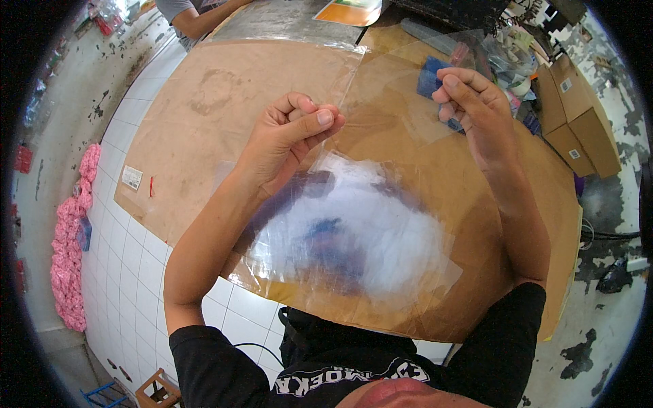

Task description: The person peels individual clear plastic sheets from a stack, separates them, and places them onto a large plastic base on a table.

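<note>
Over the middle of the table my left hand (299, 129) is raised, its thumb and fingers pinched together on the edge of a clear plastic sheet (391, 95). The see-through sheet spans toward my right hand (476, 105), whose thumb and fingertips are also closed on it. Whether it is a single sheet or a bag I cannot tell. Below both hands, near the table's front edge, lies a pile of shiny clear plastic sheets (401, 238), overlapping and reflecting white light.
Brown paper or board covers the table (224, 129). A blue block (430, 76) and crumpled plastic (513, 58) lie behind my right hand, with a cardboard box (578, 115) farther right. Another person's arm (204, 20) rests at the far left. Pink bundles (70, 251) lie on the floor.
</note>
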A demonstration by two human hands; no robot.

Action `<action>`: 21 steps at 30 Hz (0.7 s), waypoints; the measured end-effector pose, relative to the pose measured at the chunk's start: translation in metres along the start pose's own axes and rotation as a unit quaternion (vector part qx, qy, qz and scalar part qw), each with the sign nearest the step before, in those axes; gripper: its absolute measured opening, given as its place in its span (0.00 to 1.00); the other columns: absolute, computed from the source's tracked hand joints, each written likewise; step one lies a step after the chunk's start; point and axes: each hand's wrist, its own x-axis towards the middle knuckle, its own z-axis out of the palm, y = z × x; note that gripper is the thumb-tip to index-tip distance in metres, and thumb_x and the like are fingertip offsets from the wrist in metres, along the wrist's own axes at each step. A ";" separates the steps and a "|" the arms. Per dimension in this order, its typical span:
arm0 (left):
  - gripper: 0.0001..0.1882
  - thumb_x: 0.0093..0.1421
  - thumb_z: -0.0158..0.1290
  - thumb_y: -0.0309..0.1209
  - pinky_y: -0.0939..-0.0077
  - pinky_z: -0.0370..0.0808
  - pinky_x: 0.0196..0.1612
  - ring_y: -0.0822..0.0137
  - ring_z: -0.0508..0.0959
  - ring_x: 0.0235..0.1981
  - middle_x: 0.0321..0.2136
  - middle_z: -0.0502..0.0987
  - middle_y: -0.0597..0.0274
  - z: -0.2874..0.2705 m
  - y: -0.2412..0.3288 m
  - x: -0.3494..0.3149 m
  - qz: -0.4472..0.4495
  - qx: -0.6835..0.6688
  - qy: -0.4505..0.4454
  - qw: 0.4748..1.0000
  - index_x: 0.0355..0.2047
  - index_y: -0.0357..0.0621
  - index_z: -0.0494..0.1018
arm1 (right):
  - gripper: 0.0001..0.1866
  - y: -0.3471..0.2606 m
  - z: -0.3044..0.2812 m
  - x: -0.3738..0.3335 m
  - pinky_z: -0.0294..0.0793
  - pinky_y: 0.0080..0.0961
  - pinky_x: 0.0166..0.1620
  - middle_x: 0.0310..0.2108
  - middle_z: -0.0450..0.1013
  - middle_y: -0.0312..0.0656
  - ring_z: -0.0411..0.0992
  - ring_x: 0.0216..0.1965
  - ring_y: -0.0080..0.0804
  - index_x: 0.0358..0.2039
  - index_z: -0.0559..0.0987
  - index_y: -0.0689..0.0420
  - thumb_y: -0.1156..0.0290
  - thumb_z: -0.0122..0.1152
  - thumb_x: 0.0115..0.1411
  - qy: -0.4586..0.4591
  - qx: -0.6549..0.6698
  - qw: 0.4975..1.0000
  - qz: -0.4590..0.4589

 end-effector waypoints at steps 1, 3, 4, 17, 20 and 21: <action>0.06 0.54 0.56 0.20 0.74 0.75 0.48 0.66 0.78 0.39 0.33 0.78 0.57 -0.001 -0.001 0.001 -0.001 -0.002 0.000 1.000 0.27 0.46 0.72 | 0.13 0.001 0.000 0.001 0.70 0.15 0.30 0.28 0.75 0.39 0.69 0.24 0.19 0.39 0.76 0.63 0.66 0.58 0.59 0.002 0.004 1.000 0.003; 0.06 0.54 0.56 0.20 0.74 0.75 0.48 0.67 0.78 0.39 0.33 0.78 0.57 0.000 -0.001 0.000 -0.004 0.001 0.006 1.000 0.27 0.47 0.72 | 0.13 0.001 0.000 0.000 0.70 0.15 0.30 0.28 0.75 0.38 0.69 0.24 0.19 0.39 0.76 0.63 0.66 0.58 0.59 0.006 0.012 1.000 0.004; 0.06 0.54 0.56 0.20 0.74 0.75 0.48 0.67 0.78 0.38 0.33 0.78 0.58 0.000 -0.001 0.000 -0.005 0.003 0.009 1.000 0.27 0.47 0.72 | 0.13 0.000 0.000 -0.001 0.70 0.15 0.30 0.28 0.75 0.38 0.69 0.24 0.19 0.39 0.76 0.63 0.66 0.58 0.59 0.003 0.011 1.000 0.002; 0.06 0.54 0.57 0.21 0.74 0.75 0.47 0.69 0.78 0.37 0.32 0.79 0.60 -0.002 -0.001 0.000 -0.010 0.011 0.005 1.000 0.26 0.47 0.72 | 0.12 0.002 0.002 -0.003 0.70 0.16 0.30 0.28 0.75 0.37 0.70 0.25 0.19 0.38 0.77 0.62 0.66 0.58 0.59 -0.022 0.023 0.999 0.009; 0.06 0.54 0.57 0.21 0.75 0.75 0.47 0.68 0.78 0.37 0.33 0.78 0.60 -0.001 -0.001 0.000 -0.008 0.015 0.009 1.000 0.27 0.47 0.72 | 0.12 0.002 0.004 -0.004 0.71 0.16 0.30 0.28 0.75 0.37 0.70 0.25 0.19 0.38 0.76 0.62 0.66 0.58 0.59 -0.022 0.017 1.000 0.013; 0.06 0.54 0.57 0.21 0.75 0.75 0.47 0.68 0.78 0.37 0.33 0.78 0.60 -0.002 -0.001 0.000 -0.007 0.017 0.009 1.000 0.27 0.47 0.72 | 0.12 0.002 0.005 -0.004 0.71 0.16 0.30 0.27 0.75 0.37 0.70 0.25 0.19 0.38 0.76 0.62 0.66 0.58 0.59 -0.021 0.013 1.000 0.016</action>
